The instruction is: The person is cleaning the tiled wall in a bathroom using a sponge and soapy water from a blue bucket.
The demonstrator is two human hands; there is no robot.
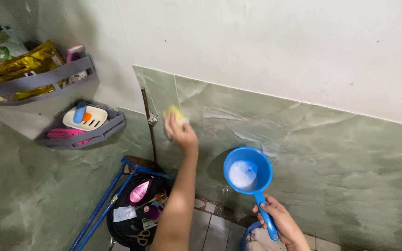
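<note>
My left hand is raised against the green tiled wall, closed on a yellow sponge that presses on the tile. Lower right, my right hand grips the handle of a blue plastic dipper. The dipper's bowl is held upright near the wall and holds foamy, soapy water.
Two grey corner shelves hang at left: the upper shelf holds foil packets, the lower shelf a white soap dish. A thin pipe runs down the wall. Below sit a black basin with scissors and bottles, and blue poles.
</note>
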